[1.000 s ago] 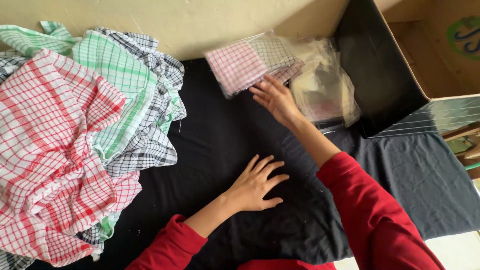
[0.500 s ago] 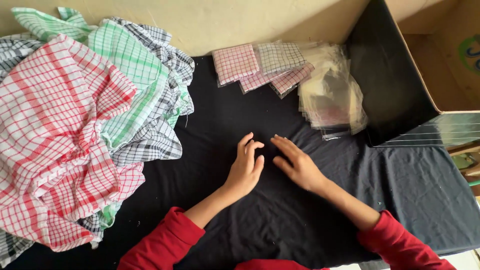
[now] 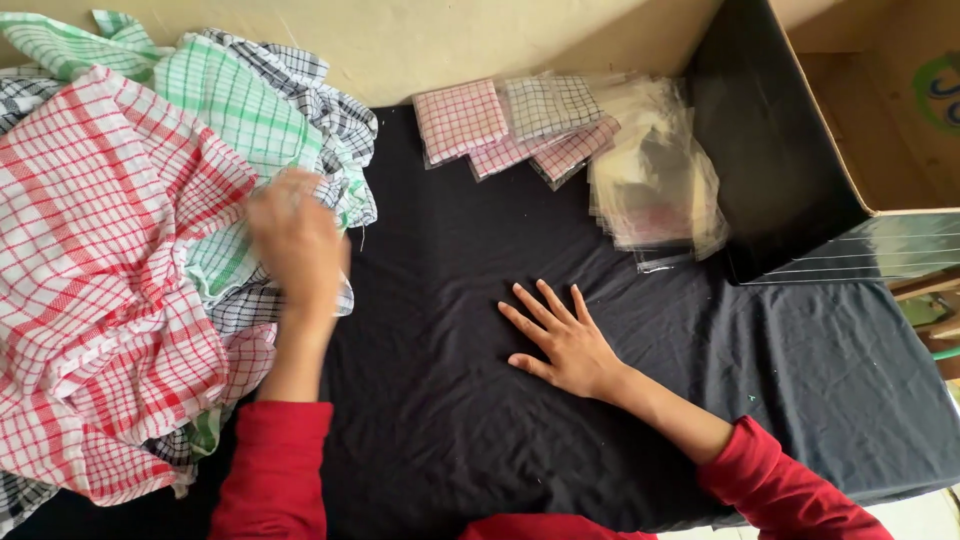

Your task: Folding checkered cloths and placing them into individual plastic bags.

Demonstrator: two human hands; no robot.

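My left hand [image 3: 295, 240] is blurred with motion and reaches onto a heap of checked cloths [image 3: 130, 250] at the left, red, green and black ones mixed; whether it grips one I cannot tell. My right hand [image 3: 560, 340] lies flat with fingers spread on the black cloth-covered table [image 3: 450, 400], holding nothing. At the far edge lie folded checked cloths in clear bags [image 3: 505, 125], pink and grey, fanned out side by side.
A stack of empty clear plastic bags [image 3: 655, 175] lies right of the folded cloths. A black-lined cardboard box [image 3: 790, 150] stands at the right. A beige wall [image 3: 450, 40] runs behind the table.
My right hand left the bagged cloth at the far edge and came back to rest flat on the table. My left hand swung left from the table's middle onto the cloth heap.
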